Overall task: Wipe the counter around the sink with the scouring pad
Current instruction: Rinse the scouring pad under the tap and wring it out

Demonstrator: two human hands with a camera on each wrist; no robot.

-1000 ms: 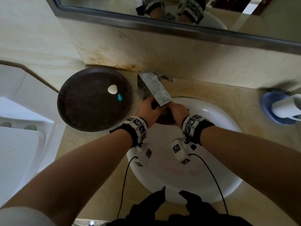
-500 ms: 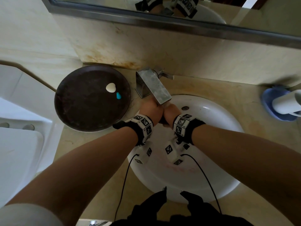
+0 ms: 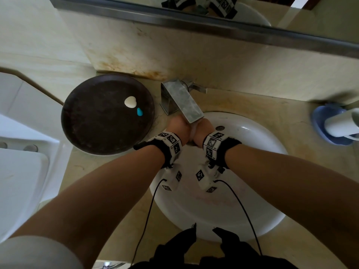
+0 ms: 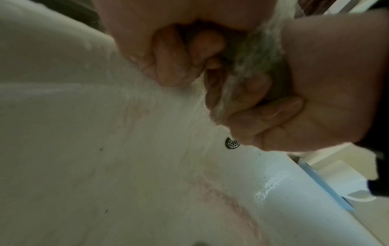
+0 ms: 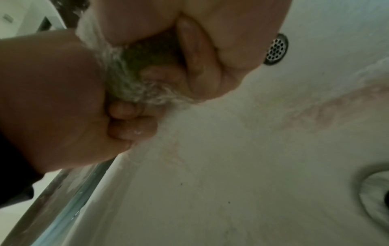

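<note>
Both hands squeeze the scouring pad (image 4: 255,55) under the metal faucet (image 3: 184,102), over the white sink (image 3: 258,136). The left hand (image 3: 177,129) and the right hand (image 3: 203,130) curl their fingers (image 4: 174,56) tightly around it. The pad is greenish, wet and crumpled, with water running over it, so its long axis cannot be told. No writing on it is readable.

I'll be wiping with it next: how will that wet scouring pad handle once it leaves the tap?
Probably floppy: the scouring pad crumples between the left hand and right hand. Likely heavy and dripping, since water runs through it.
</note>
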